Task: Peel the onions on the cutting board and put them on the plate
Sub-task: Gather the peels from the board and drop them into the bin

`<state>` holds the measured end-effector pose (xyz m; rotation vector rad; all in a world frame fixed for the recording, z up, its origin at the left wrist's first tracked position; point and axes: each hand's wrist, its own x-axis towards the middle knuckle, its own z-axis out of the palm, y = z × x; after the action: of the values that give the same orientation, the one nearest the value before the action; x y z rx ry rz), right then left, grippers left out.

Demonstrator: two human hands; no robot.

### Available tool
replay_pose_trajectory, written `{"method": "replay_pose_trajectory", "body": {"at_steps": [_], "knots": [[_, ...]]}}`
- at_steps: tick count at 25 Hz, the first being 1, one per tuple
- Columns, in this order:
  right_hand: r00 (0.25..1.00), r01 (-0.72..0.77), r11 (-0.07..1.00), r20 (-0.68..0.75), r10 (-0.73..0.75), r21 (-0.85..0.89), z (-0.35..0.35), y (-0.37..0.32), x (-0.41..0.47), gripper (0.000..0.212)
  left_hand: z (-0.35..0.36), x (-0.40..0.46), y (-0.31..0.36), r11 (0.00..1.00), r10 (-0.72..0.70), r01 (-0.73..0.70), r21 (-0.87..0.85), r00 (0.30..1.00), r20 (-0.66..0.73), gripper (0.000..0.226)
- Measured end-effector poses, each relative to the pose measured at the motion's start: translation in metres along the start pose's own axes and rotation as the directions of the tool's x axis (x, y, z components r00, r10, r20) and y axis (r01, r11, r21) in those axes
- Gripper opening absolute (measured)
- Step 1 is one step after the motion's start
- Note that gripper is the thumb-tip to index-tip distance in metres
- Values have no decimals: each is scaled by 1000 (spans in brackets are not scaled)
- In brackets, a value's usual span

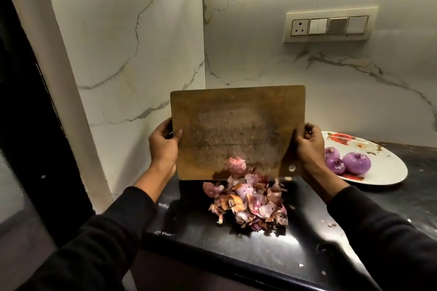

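Observation:
A worn wooden cutting board (237,130) is held up almost upright above the black counter (236,243). My left hand (164,144) grips its left edge, thumb on the face. My right hand (307,146) grips its right edge. A heap of pink and brown onion skins (248,203) lies on the counter below the board's lower edge, with one piece still on the board's face. Three peeled purple onions (356,162) sit on a white flowered plate (390,172) at the right.
White marble walls meet in a corner behind the board. A switch panel (328,25) is on the right wall. The counter's front edge runs across the bottom, with a dark opening at the far left. Small skin bits lie scattered on the counter.

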<state>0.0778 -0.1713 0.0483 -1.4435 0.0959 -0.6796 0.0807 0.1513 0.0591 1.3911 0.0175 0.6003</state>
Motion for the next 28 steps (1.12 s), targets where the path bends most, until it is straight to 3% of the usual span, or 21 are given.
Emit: {"method": "replay_pose_trajectory", "body": {"at_steps": [5,11,17,28], "knots": [[993,2,998,119,-8,58,-16,7,-8,19,-12,-3,3,996,50,-57,70,994,95,38],[988,41,999,150,-36,-26,-32,22,-13,22,-28,-11,-12,981,31,-69,183,979,202,27],[993,40,999,116,-38,-15,-27,20,-11,25,-26,-5,-12,962,51,-98,254,982,183,20],[993,37,999,113,-36,-12,-26,19,-3,24,-18,1,-5,978,48,-76,193,988,149,25]]}}
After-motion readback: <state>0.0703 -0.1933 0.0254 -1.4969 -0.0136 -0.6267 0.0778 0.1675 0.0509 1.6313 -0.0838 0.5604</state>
